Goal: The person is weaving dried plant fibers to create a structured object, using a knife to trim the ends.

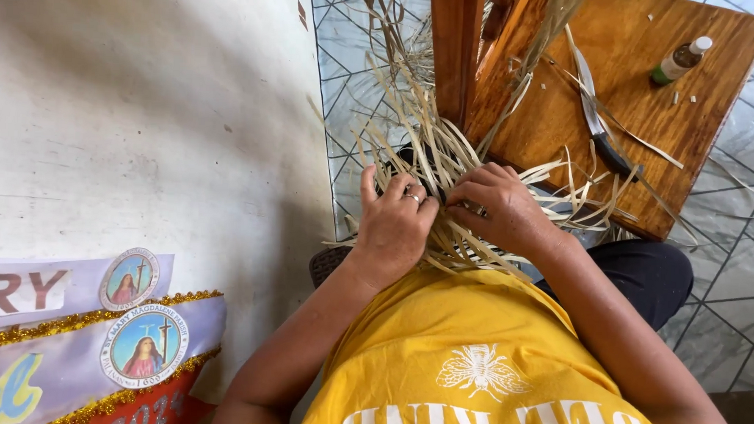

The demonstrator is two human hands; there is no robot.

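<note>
The left hand (393, 225) has its grip half closed, fingers curled over the pale straw strips (447, 168), thumb lifted free. The right hand (500, 209) presses its grip nearly closed on the same strips, fingertips pinching them where both hands meet. The strips are too many to count; they lie in front of the yellow shirt (472, 360), fanning over the floor and the wooden surface (645, 96). On this surface lie one knife (601, 133) and one small bottle (680, 60).

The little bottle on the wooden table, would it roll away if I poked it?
Probably. The little bottle lies on its side on the wooden table and looks round, so it could roll. It seems small and likely light.
</note>
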